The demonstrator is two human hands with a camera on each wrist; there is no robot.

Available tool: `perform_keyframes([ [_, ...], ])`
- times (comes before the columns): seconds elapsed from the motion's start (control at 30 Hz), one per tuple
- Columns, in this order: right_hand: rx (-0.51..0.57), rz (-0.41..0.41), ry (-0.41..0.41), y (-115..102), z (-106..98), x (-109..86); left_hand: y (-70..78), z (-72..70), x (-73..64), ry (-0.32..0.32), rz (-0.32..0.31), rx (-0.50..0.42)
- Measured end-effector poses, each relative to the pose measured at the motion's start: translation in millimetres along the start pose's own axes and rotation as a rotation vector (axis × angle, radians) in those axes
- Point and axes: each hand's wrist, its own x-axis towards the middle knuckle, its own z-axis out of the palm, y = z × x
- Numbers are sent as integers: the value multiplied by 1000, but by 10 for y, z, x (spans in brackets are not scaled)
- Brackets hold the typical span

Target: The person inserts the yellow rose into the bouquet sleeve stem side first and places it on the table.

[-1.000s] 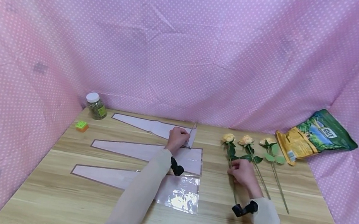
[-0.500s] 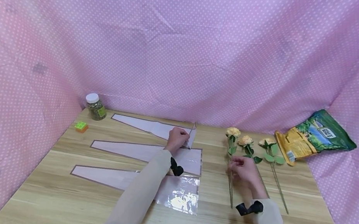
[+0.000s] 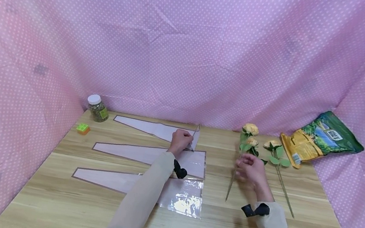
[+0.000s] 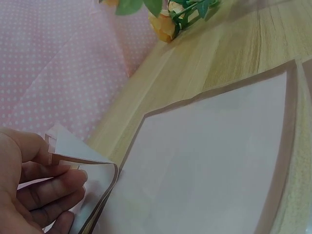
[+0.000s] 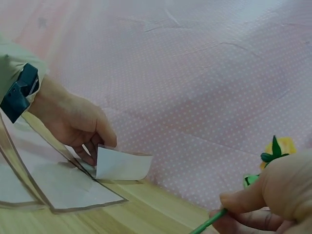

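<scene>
At the back of the table my left hand point(image 3: 179, 141) pinches the wide end of the farthest flower sleeve point(image 3: 141, 124), a white tapered wrapper with a brown border. Its upper layer is lifted, and the mouth gapes in the left wrist view, where the raised flap point(image 4: 78, 146) shows. My right hand point(image 3: 253, 170) grips an artificial rose by its green stem point(image 5: 210, 221), thumb against fingers. That rose's pale yellow bloom point(image 3: 250, 128) is raised and overlaps a second rose point(image 3: 252, 142) lying behind it. A third rose point(image 3: 272, 145) lies to the right.
Two more sleeves lie nearer: a middle sleeve point(image 3: 130, 151) and a front sleeve point(image 3: 104, 178) with a shiny clear end. A white-lidded jar point(image 3: 98, 109) and a small green-orange block point(image 3: 83, 129) stand left. A green-yellow bag point(image 3: 321, 140) leans against the pink curtain point(image 3: 192, 51).
My right hand has lifted the leftmost rose off the table; its bloom has moved right and up, and its stem end swings left. My left hand stays on the far sleeve.
</scene>
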Motion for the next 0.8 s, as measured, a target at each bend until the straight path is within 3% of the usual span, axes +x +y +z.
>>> perform_keyframes([
  [0.4,270,-24,90,-31,16,41,28,6,-3,-29,-25,4],
  [0.8,493,2,222,-162,71,169,86,86,-16,22,37,72],
])
